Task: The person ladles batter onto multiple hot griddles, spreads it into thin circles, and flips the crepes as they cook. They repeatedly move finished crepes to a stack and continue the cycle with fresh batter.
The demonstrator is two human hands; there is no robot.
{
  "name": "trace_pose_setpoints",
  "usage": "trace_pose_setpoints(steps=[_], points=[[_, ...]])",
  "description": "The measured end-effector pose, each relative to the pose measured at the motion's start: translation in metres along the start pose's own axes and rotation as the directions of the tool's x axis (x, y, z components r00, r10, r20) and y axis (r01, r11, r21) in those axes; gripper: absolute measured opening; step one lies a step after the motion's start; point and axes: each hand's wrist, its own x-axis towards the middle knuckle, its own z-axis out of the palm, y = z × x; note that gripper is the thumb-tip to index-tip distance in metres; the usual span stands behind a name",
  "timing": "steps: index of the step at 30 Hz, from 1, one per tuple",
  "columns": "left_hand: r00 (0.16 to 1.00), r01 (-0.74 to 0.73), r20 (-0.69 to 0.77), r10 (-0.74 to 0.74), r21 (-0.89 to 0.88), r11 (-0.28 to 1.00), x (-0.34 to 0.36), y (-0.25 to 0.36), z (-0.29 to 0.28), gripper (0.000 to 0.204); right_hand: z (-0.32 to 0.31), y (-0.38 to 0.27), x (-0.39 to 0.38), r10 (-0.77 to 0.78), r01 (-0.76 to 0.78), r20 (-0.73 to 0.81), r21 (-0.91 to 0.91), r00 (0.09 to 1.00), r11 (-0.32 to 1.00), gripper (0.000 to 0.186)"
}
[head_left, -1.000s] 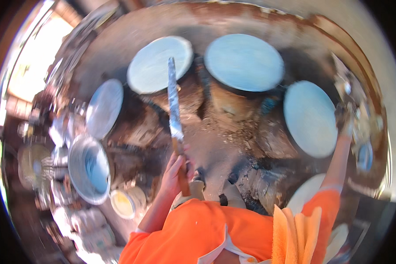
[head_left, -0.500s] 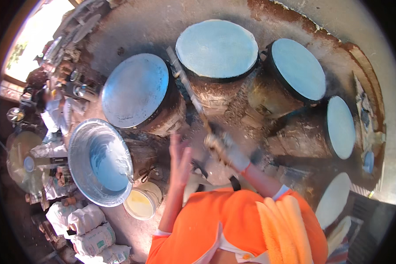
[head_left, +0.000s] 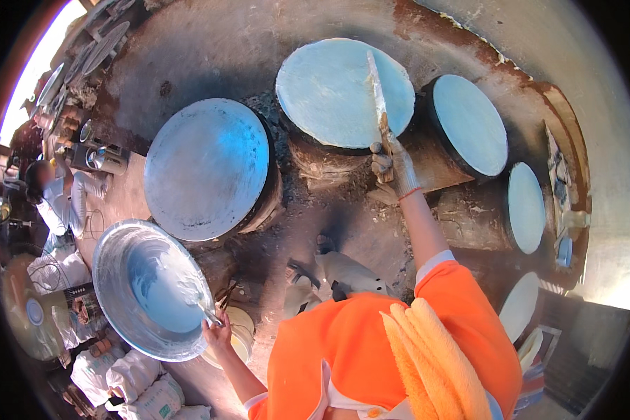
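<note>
My right hand (head_left: 393, 166), in a pale work glove, is closed round the handle of a long flat spatula (head_left: 376, 80). Its batter-smeared blade lies across the middle round griddle, over the white batter sheet (head_left: 322, 91); whether it touches cannot be told. My bare left hand (head_left: 219, 336) is at the near right rim of a wide metal basin (head_left: 105, 280), its fingers closed on a ladle handle (head_left: 207, 311). The ladle's bowl is hidden in the white batter (head_left: 154, 283) inside the basin.
At left stands a bare dark-edged griddle (head_left: 206, 171). More white-coated griddles (head_left: 469, 126) curve away to the right. A bucket (head_left: 239, 329) sits beside the basin, with white sacks (head_left: 129, 374) lower left. Another person (head_left: 59, 192) sits at far left.
My right hand moved forward and right, bringing the spatula from between two griddles over the middle one. The left hand dropped down and left and took hold of the ladle.
</note>
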Motion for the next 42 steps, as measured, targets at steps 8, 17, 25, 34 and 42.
trace_pose_setpoints(steps=[8,17,25,34,42], points=[[0.922,0.097,0.386,0.029,-0.302,0.948,0.028,0.016,-0.016,0.041,0.005,-0.012,0.026,-0.472,-0.194,0.154,-0.77,0.868,-0.608,0.045],[0.876,0.335,0.466,-0.12,-0.412,0.847,0.086,0.067,-0.044,0.032,-0.024,-0.028,0.076,-0.48,-0.089,0.209,-0.846,0.852,-0.526,0.035],[0.701,-0.235,0.133,0.701,0.971,0.051,0.019,0.088,-0.074,0.02,0.107,0.121,-0.019,-0.311,0.209,0.105,-0.922,0.945,0.325,0.038],[0.995,0.027,-0.042,0.087,0.986,0.164,-0.068,0.117,-0.011,0.026,0.228,0.214,-0.043,0.182,0.4,0.414,-0.91,0.892,0.11,0.048],[0.923,0.199,0.184,-0.338,0.522,0.829,0.05,0.095,-0.003,0.016,0.267,0.317,-0.086,0.593,0.634,0.433,-0.754,0.678,-0.174,0.039]])
